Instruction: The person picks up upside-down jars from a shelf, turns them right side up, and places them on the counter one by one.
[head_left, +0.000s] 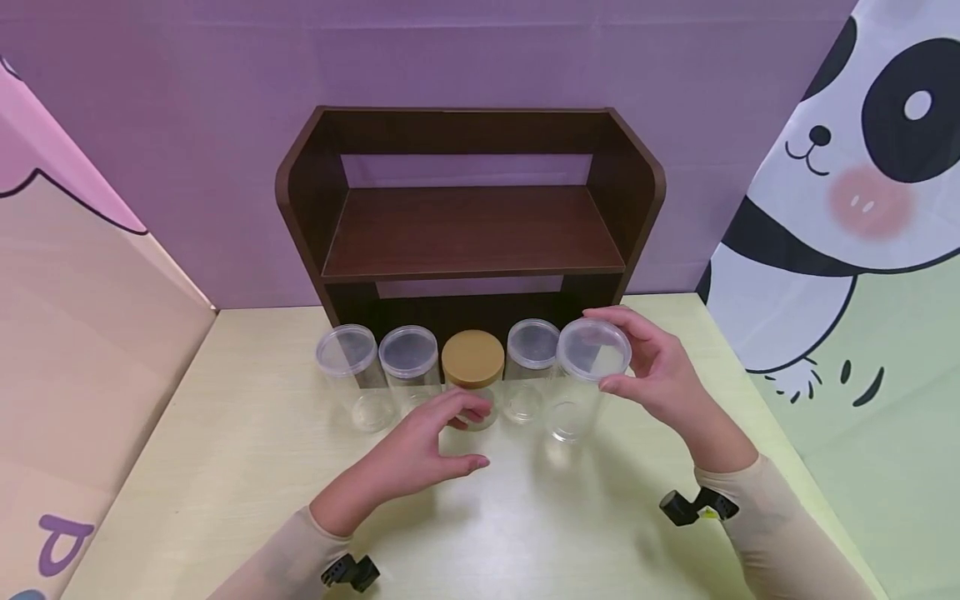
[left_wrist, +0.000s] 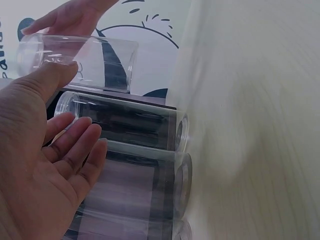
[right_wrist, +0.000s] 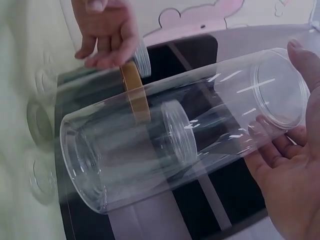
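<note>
My right hand grips a clear, lidded plastic jar near its top, thumb and fingers on opposite sides. In the left wrist view this jar's base is raised above the table, higher than the bases of the standing jars. My left hand is held low in front of a jar with a gold lid, thumb apart from loosely bent fingers and nothing between them. Two clear-lidded jars, one far left and one beside it, stand left of the gold one. Another clear jar stands to its right.
Right behind the row of jars stands a dark brown two-level wooden shelf. The pale wooden table is bounded by a purple backdrop and printed side panels, the right one with a panda.
</note>
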